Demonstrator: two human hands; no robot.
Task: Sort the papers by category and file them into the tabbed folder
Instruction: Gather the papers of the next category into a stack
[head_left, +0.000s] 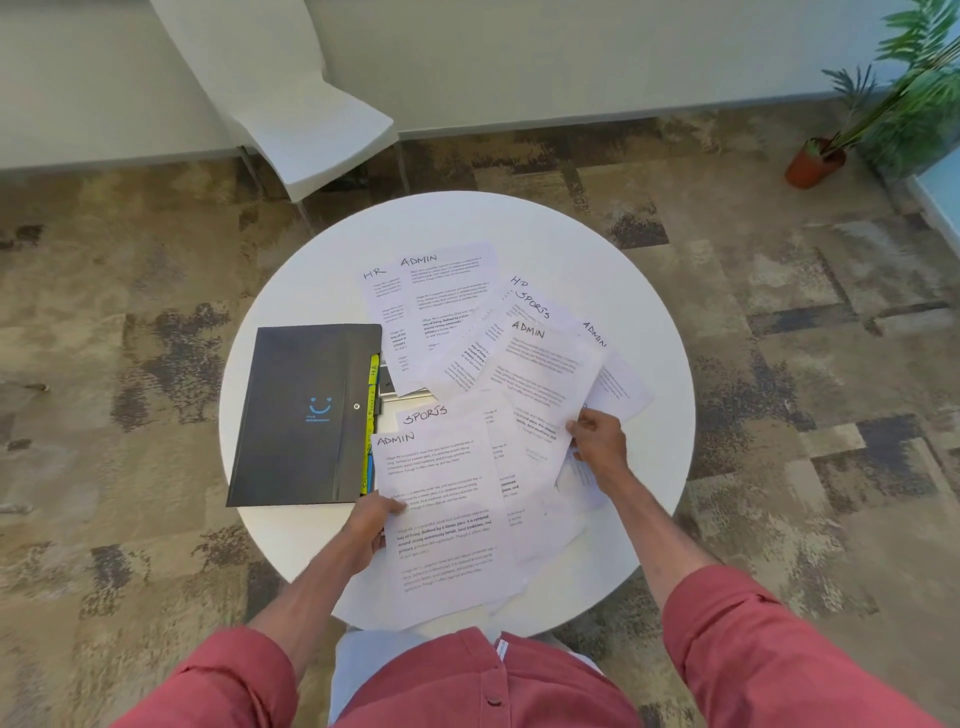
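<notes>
A black tabbed folder with a blue smiley lies shut on the left of the round white table; yellow and blue tabs stick out of its right edge. Printed sheets headed HR, ADMIN and SPORTS are spread over the middle and right. My left hand grips the left edge of the near ADMIN sheet. My right hand pinches the lower edge of another ADMIN sheet, lifted over the pile. A SPORTS sheet peeks out behind the near one.
A white chair stands beyond the table at the back left. A potted plant sits on the patterned carpet at the far right. A wall runs along the back.
</notes>
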